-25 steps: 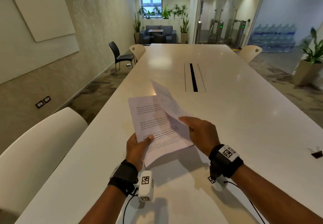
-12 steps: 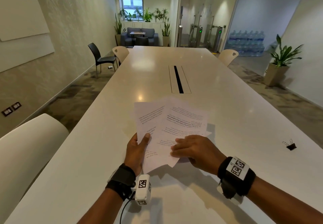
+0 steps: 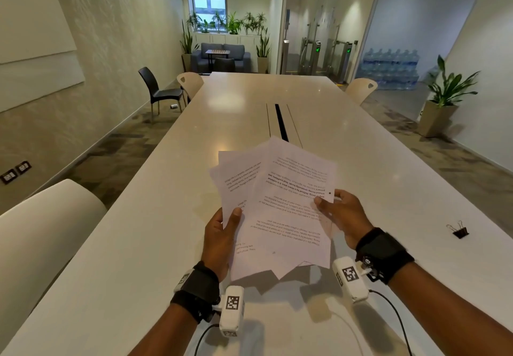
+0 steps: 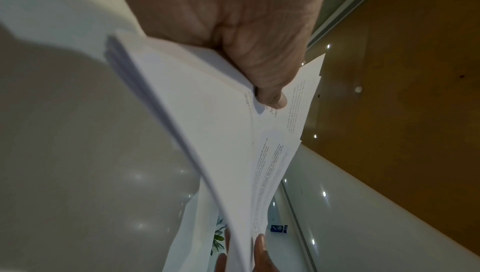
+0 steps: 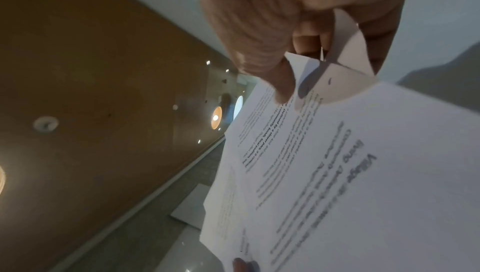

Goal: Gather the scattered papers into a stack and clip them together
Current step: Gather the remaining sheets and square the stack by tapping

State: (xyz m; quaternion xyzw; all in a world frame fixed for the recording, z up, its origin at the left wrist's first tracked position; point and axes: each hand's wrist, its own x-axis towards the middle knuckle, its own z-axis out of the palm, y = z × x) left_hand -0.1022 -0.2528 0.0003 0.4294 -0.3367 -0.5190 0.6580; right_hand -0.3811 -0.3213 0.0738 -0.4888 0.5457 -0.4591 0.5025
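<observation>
Several white printed papers [image 3: 280, 211] are fanned out unevenly and lifted off the long white table [image 3: 361, 178]. My left hand [image 3: 222, 233] grips their left edge with the thumb on top; the left wrist view shows that thumb [image 4: 270, 95] pressing the sheets [image 4: 207, 124]. My right hand [image 3: 337, 211] pinches the right edge of the top sheet, thumb on the print [image 5: 311, 153]. A black binder clip [image 3: 459, 232] lies on the table to the right, apart from both hands.
White chairs stand at the table's left [image 3: 41, 233] and at both far corners. A black cable slot [image 3: 280, 118] runs down the table's middle. A potted plant [image 3: 441, 100] stands by the right wall.
The sheet my right hand held has joined the left hand's papers. Both hands now hold the bundle raised off the table, and my right hand has shifted to its right edge.
</observation>
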